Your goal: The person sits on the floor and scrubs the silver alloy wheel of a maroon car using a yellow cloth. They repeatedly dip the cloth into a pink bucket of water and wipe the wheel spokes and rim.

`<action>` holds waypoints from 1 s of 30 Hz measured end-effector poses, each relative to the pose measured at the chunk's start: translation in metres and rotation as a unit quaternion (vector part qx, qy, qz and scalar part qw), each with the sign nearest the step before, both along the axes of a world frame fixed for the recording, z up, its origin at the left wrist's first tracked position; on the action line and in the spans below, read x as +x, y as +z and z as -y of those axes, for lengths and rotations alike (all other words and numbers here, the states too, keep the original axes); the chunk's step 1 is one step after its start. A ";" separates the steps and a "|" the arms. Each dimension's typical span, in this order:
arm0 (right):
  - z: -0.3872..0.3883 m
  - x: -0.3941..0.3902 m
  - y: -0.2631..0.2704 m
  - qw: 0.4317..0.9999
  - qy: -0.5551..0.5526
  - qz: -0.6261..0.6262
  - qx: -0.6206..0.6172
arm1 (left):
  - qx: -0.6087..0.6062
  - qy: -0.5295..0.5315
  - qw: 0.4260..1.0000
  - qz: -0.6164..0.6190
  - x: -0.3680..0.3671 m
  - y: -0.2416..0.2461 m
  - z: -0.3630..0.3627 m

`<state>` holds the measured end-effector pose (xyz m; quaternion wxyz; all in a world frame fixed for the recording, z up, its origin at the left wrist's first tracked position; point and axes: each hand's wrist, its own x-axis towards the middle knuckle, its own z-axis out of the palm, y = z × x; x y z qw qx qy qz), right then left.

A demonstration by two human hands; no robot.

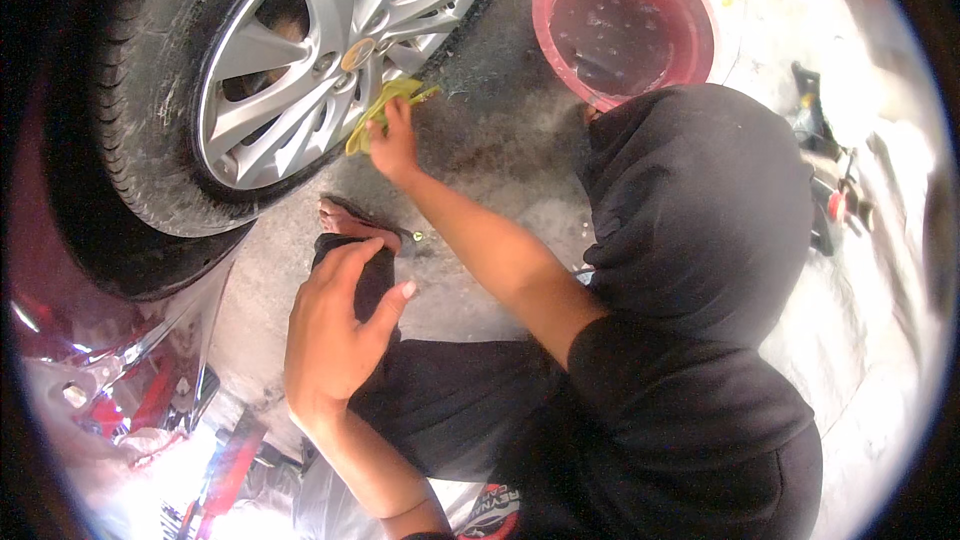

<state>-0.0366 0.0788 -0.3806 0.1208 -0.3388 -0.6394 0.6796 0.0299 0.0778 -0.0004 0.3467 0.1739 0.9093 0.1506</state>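
Observation:
My right hand holds a crumpled yellow-green cloth. It presses the cloth against the near edge of a silver multi-spoke alloy wheel, below the wheel's centre cap. Around the rim is a black tyre, its sidewall streaked with grey. My left hand is empty, fingers raised and thumb apart, above my dark-trousered left leg. Whether it touches the leg I cannot tell.
Beyond my raised knee stands a red plastic basin of dark, sudsy water. Dark red car bodywork curves along the left. My bare foot is close to the tyre on a partly wet concrete floor. Black objects lie right.

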 end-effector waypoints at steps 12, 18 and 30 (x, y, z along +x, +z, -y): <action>-0.048 -0.016 -0.013 0.996 0.029 0.020 -0.077 | -0.003 -0.021 1.000 0.023 0.002 -0.004 0.000; -0.099 -0.025 0.008 0.965 0.123 0.027 -0.232 | 0.045 -0.022 0.999 0.011 0.006 0.001 -0.002; -0.082 -0.008 0.017 0.955 0.095 0.112 -0.258 | 0.022 -0.044 0.999 0.007 0.011 -0.010 0.001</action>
